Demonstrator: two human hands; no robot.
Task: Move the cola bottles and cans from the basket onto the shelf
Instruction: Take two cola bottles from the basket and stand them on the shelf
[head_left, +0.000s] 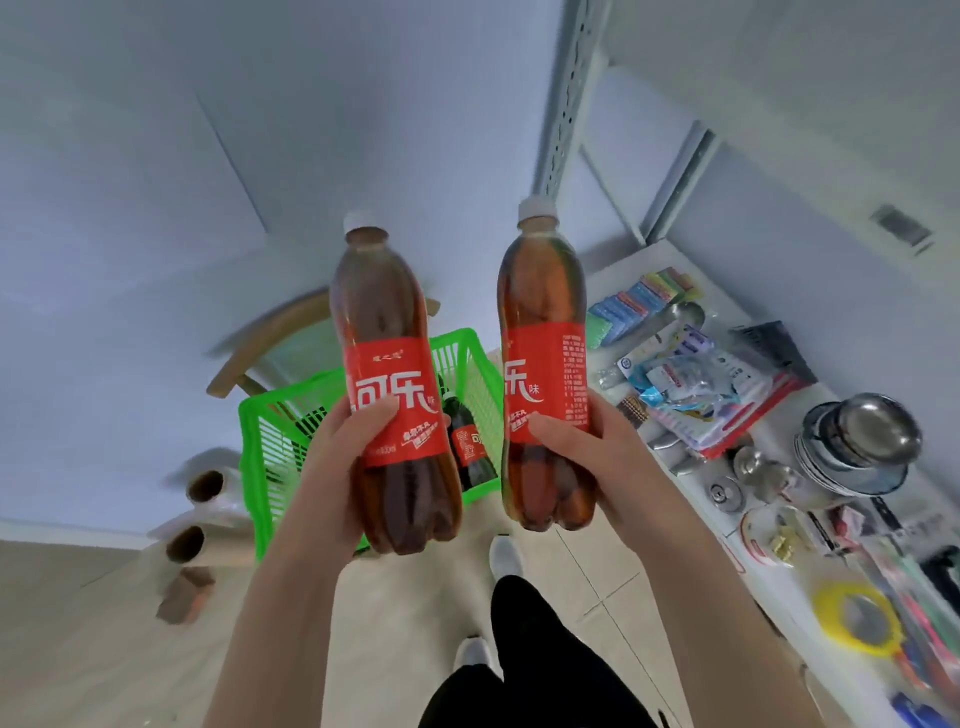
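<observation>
My left hand (332, 467) grips a cola bottle (387, 374) with a red label and white cap, held upright in the air. My right hand (592, 457) grips a second, like cola bottle (543, 364), also upright, a little to the right. Behind and below them stands the green plastic basket (260, 447). One more cola bottle (467, 447) lies in it; the rest of its inside is hidden by my hands and bottles. The white shelf (670, 260) runs along the right side.
The shelf holds coloured sponges (639, 301), plastic packets (696, 384), stacked steel bowls (857, 441), a yellow tape ring (857, 618) and other small goods. A wooden chair (270, 338) stands behind the basket. Rolls of film (202, 509) lie at the left wall. My legs and shoes are below.
</observation>
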